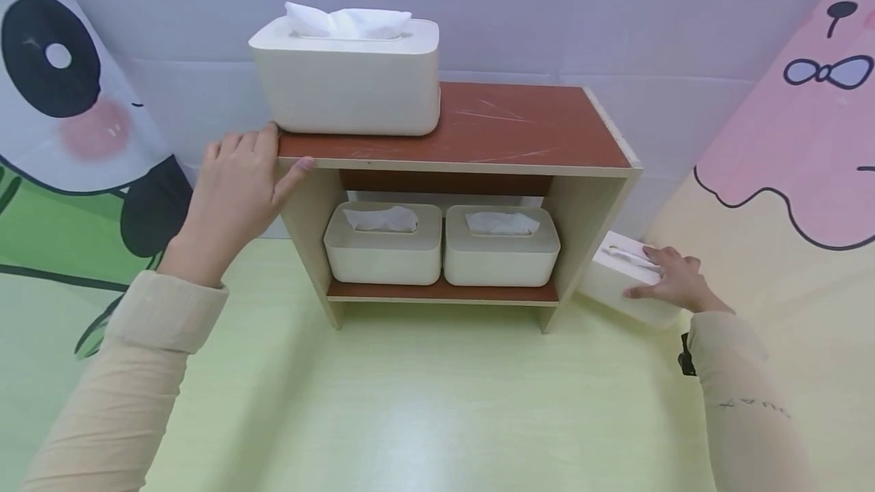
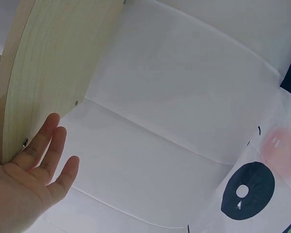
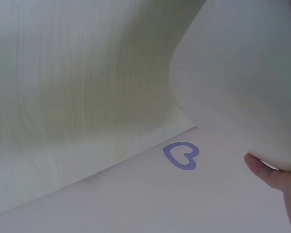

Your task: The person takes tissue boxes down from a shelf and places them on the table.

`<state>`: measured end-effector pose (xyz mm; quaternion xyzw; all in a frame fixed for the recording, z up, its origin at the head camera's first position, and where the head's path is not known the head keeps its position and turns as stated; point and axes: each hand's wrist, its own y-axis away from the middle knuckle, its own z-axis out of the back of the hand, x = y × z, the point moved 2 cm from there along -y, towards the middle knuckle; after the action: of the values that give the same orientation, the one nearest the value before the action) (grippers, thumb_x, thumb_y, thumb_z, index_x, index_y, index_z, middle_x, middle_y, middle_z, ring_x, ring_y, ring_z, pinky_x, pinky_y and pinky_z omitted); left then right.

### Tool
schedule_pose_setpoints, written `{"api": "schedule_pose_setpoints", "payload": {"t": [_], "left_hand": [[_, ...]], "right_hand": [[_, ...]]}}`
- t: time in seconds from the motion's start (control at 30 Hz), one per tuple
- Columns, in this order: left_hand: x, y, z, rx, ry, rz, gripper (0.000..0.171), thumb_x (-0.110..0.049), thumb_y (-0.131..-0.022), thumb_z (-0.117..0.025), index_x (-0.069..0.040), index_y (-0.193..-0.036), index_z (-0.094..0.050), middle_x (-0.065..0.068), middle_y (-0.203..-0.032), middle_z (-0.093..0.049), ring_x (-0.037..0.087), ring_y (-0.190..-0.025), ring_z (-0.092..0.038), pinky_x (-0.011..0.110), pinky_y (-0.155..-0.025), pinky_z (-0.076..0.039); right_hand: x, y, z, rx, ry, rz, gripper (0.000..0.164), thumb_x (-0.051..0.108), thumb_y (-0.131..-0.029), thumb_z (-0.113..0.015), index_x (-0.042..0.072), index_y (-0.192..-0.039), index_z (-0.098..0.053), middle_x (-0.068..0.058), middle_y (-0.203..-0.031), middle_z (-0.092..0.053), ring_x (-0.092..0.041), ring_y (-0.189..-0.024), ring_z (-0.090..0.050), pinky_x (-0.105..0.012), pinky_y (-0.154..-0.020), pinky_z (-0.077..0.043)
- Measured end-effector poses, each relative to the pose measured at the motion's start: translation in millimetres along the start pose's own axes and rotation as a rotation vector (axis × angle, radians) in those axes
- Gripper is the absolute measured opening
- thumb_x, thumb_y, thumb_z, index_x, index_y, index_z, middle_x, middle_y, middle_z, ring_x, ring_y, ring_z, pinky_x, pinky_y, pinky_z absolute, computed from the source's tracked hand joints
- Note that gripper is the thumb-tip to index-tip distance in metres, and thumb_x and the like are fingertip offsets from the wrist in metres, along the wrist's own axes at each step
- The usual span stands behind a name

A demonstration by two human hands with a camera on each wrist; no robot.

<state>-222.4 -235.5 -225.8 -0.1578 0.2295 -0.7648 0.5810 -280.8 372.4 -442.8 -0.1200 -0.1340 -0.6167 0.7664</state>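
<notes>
Tissue box point(image 1: 611, 279) in right hand point(image 1: 673, 279) seemingly slants lengthwise away from shelf point(image 1: 533, 121).

The head camera looks from above and in front of the low shelf point(image 1: 519, 120), facing forward and down, far enough back to take in the whole shelf, the left hand point(image 1: 235, 181) and the right hand point(image 1: 673, 279). The left wrist camera sits close beside the shelf's side panel point(image 2: 53, 63), facing past it to the cloth backdrop point(image 2: 150, 97); it shares that hand, the shelf and the panda print point(image 2: 248, 190) with the head view. The right wrist camera, nearest of all, faces a tissue box point(image 3: 233, 82), which the head view also shows.
</notes>
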Motion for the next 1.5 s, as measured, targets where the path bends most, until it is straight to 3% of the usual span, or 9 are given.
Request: {"api": "schedule_pose_setpoints", "payload": {"t": [0.27,0.5,0.8,1.27,1.5], "left_hand": [[0.2,0.1,0.0,0.014,0.008,0.006,0.063,-0.045,-0.095,-0.040,0.011,-0.123,-0.040,0.033,-0.111,-0.052,0.049,-0.103,-0.045,0.058,-0.089,-0.031],[0.0,-0.2,0.9,0.017,0.017,0.000,0.061,-0.043,-0.095,-0.040,0.012,-0.121,-0.040,0.033,-0.108,-0.052,0.049,-0.102,-0.045,0.059,-0.089,-0.030],[-0.6,0.1,-0.1,0.018,-0.006,0.002,0.062,-0.045,-0.095,-0.040,0.011,-0.122,-0.040,0.032,-0.108,-0.053,0.048,-0.102,-0.046,0.058,-0.088,-0.031],[0.6,0.7,0.0,-0.006,-0.018,-0.001,0.062,-0.044,-0.095,-0.042,0.011,-0.123,-0.041,0.033,-0.110,-0.053,0.049,-0.104,-0.046,0.058,-0.088,-0.032],[-0.4,0.1,0.2,0.022,0.006,0.009,0.064,-0.045,-0.095,-0.040,0.011,-0.126,-0.038,0.034,-0.114,-0.051,0.050,-0.107,-0.045,0.059,-0.091,-0.031]], "right_hand": [[-4.3,2.1,-11.5,-0.002,0.038,-0.003,0.109,0.057,-0.062,-0.075,-0.007,-0.138,-0.029,-0.034,-0.135,-0.029,-0.057,-0.113,-0.027,-0.066,-0.084,-0.022],[-3.1,6.0,-18.0,0.023,0.039,-0.060,0.111,0.062,-0.061,-0.073,0.000,-0.140,-0.027,-0.031,-0.136,-0.028,-0.060,-0.108,-0.027,-0.071,-0.073,-0.029],[-7.0,8.6,-30.9,-0.003,0.050,0.005,0.108,0.060,-0.060,-0.074,-0.006,-0.135,-0.034,-0.031,-0.130,-0.036,-0.056,-0.112,-0.029,-0.067,-0.087,-0.020],[-11.4,10.6,-41.5,-0.056,0.024,0.033,0.107,0.053,-0.060,-0.077,-0.011,-0.133,-0.033,-0.031,-0.124,-0.039,-0.052,-0.111,-0.032,-0.066,-0.091,-0.014],[-11.3,14.2,-44.9,-0.075,0.041,0.033,0.107,0.052,-0.060,-0.078,-0.010,-0.134,-0.031,-0.032,-0.124,-0.036,-0.055,-0.110,-0.030,-0.066,-0.091,-0.015]]}}
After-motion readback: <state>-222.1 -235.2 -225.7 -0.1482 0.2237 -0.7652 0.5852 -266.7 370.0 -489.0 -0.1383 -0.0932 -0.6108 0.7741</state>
